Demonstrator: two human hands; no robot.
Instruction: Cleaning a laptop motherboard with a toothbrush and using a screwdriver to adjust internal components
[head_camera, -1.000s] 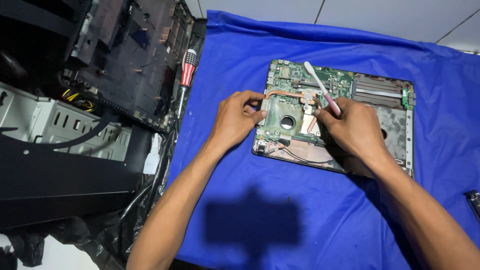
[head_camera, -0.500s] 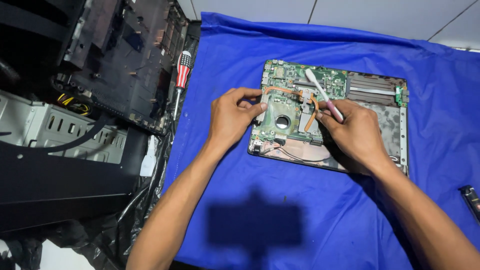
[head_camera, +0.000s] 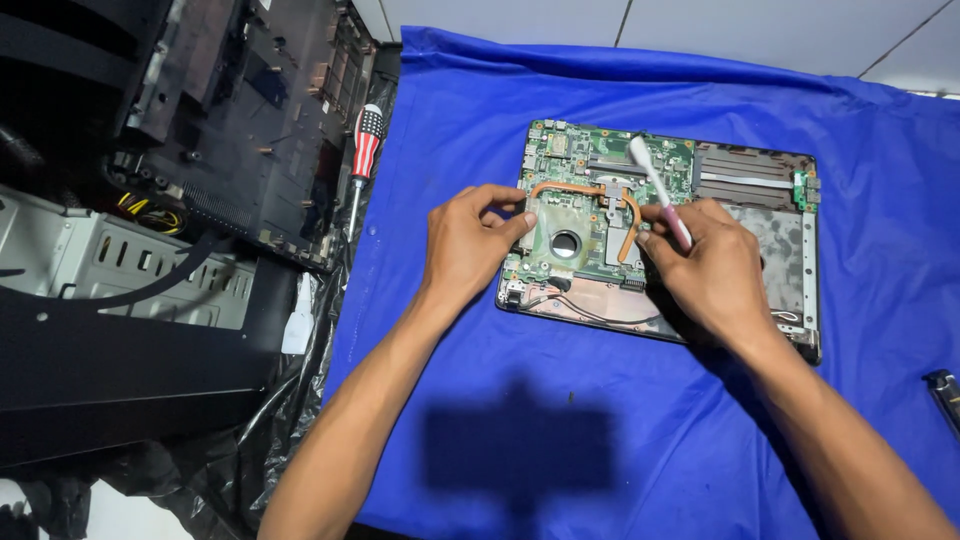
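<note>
An opened laptop base (head_camera: 770, 215) lies on a blue cloth (head_camera: 560, 400), its green circuit board (head_camera: 580, 170) and a copper heat pipe (head_camera: 632, 225) exposed. My left hand (head_camera: 468, 240) rests at the board's left edge, fingertips pinching its rim by the fan opening (head_camera: 566, 243). My right hand (head_camera: 715, 275) is shut on a pink and white toothbrush (head_camera: 655, 185), whose white head lies over the upper middle of the board.
A red-handled screwdriver (head_camera: 364, 150) lies along the cloth's left edge. A dark laptop cover (head_camera: 250, 110) and a metal computer case (head_camera: 130, 270) sit to the left on black plastic. A small dark object (head_camera: 945, 395) lies at the right edge.
The view has shifted slightly. My right hand and the toothbrush have stayed over the board with only small movement; my left hand stays at the board's left edge.
</note>
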